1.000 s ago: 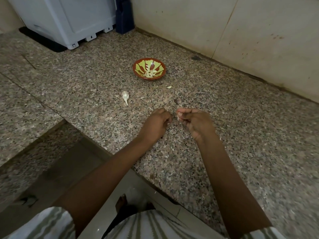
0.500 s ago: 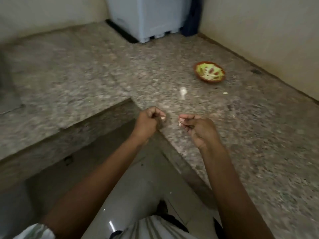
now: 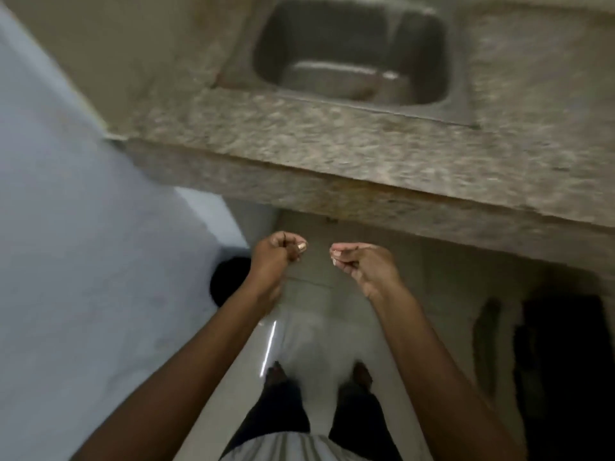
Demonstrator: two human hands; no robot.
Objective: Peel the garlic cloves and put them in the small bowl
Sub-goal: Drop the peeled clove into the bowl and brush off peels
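Note:
The blurred head view looks down over the floor in front of the counter. My left hand [image 3: 276, 257] is curled, with thumb and fingertips pinching a small dark scrap that looks like garlic skin [image 3: 294, 253]. A short gap to its right, my right hand [image 3: 362, 266] is curled too and pinches a small pale garlic clove [image 3: 334, 260], mostly hidden by the fingers. Both hands hover above the floor, below the counter's edge. The small bowl and the other garlic are out of view.
A steel sink [image 3: 349, 61] is set into the granite counter [image 3: 332, 151] straight ahead. A pale blue appliance [image 3: 83, 227] fills the left side. My feet [image 3: 276, 374] stand on the glossy tiled floor [image 3: 319, 327]. A dark opening [image 3: 559, 361] lies at the right.
The view has swung left, away from the bowl and garlic to the sink. Both hands left the countertop and now hover over the floor, a little further apart.

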